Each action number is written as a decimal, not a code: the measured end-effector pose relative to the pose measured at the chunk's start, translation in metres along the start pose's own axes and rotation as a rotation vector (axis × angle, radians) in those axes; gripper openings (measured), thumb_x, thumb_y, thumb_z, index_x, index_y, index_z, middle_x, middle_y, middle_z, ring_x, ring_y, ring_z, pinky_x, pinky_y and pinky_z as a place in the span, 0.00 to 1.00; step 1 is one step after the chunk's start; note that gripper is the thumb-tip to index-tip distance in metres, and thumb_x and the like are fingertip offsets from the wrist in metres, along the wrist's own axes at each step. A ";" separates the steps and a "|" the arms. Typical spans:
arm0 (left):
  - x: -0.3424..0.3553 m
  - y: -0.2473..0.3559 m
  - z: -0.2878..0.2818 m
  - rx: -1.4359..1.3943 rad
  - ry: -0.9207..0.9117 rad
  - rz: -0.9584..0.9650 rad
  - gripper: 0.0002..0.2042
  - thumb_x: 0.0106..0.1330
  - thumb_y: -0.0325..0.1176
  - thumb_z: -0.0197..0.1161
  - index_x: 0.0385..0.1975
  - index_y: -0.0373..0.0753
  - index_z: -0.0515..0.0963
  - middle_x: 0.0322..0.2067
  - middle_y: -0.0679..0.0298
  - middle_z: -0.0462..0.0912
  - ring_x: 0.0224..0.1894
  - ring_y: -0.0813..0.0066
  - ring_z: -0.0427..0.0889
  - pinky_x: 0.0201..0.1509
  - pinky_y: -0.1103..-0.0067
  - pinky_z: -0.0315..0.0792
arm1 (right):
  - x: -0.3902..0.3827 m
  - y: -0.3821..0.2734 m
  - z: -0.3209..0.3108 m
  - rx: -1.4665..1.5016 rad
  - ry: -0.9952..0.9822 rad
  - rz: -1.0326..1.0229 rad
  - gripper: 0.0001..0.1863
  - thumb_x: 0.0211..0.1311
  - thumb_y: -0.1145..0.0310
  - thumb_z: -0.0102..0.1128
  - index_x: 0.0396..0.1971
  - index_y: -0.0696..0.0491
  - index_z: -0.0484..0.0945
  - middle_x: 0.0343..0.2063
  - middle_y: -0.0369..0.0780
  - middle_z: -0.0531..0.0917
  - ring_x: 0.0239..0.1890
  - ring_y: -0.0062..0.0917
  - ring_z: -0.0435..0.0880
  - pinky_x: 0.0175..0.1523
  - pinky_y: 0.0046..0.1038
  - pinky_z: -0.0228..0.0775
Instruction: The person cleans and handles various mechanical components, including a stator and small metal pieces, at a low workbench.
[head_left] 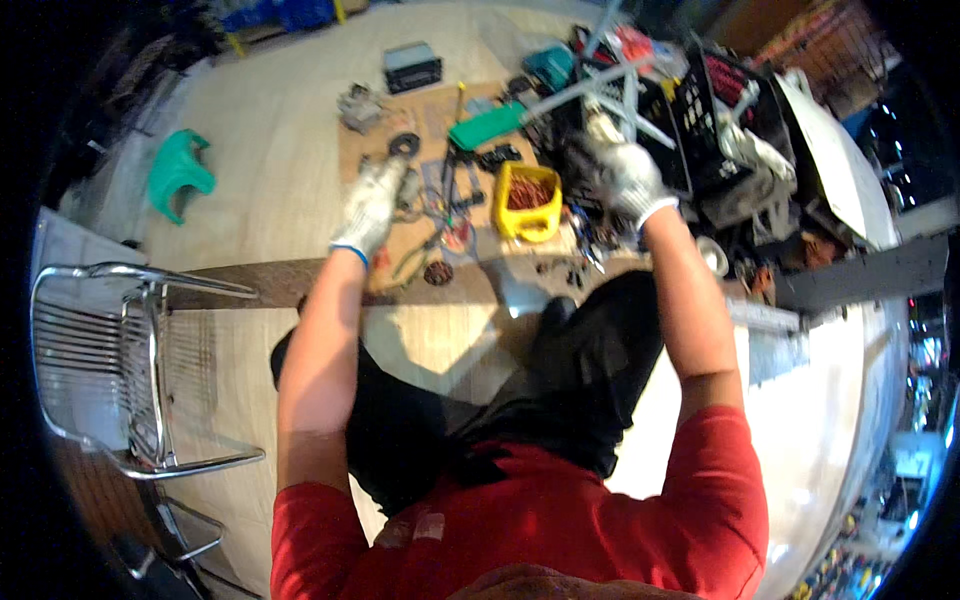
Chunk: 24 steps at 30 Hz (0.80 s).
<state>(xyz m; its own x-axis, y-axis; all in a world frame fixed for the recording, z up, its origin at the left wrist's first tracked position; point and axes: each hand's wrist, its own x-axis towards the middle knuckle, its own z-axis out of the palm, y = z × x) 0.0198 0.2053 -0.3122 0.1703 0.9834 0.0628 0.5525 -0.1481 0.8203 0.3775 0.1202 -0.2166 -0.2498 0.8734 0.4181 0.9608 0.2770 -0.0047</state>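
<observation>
My left hand (367, 208), in a white knit glove with a blue cuff, is over the left part of a brown cardboard sheet (360, 145). Its fingers look curled beside a small grey part (408, 192), and what they hold is hidden. On the right, my right hand (627, 182), gloved too, reaches in by a dark heap in front of a black crate (655, 110); its fingers are smeared by motion. Between the hands stands a yellow cut-open container (530, 228) with copper-coloured wire (530, 190) inside. A black ring (404, 144) lies beyond my left hand.
A green slab (487, 127) and a pale metal frame (590, 85) lie toward the back. Further off sits a dark box-shaped device (411, 70). A green plastic stool (181, 174) is at left, near a metal chair (145, 360). A second black crate (715, 130) stands right.
</observation>
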 end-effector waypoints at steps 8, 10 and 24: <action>-0.006 0.023 0.007 -1.501 -0.355 -0.113 0.28 0.75 0.51 0.45 0.68 0.39 0.59 0.66 0.51 0.64 0.66 0.53 0.66 0.67 0.58 0.63 | 0.017 -0.097 0.069 0.340 -0.124 -0.070 0.15 0.69 0.56 0.51 0.46 0.48 0.80 0.30 0.46 0.84 0.32 0.42 0.84 0.35 0.42 0.76; -0.005 0.031 -0.001 -1.464 -0.260 -0.080 0.28 0.75 0.50 0.45 0.68 0.38 0.58 0.66 0.50 0.64 0.65 0.53 0.67 0.67 0.59 0.64 | 0.019 -0.111 0.065 0.265 -0.243 -0.071 0.14 0.69 0.57 0.51 0.46 0.46 0.80 0.32 0.44 0.85 0.32 0.40 0.85 0.35 0.40 0.76; 0.014 0.025 -0.013 -1.504 -0.002 -0.032 0.18 0.74 0.42 0.49 0.54 0.36 0.68 0.54 0.47 0.73 0.58 0.46 0.73 0.62 0.52 0.69 | 0.033 -0.121 0.080 0.255 -0.123 -0.079 0.27 0.63 0.50 0.57 0.52 0.57 0.74 0.41 0.49 0.83 0.45 0.45 0.82 0.50 0.38 0.75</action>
<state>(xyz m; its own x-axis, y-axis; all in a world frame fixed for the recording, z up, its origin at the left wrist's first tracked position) 0.0257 0.2168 -0.2838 0.1761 0.9838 0.0344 -0.7736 0.1167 0.6228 0.2432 0.1469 -0.2750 -0.3502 0.8830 0.3126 0.8808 0.4240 -0.2110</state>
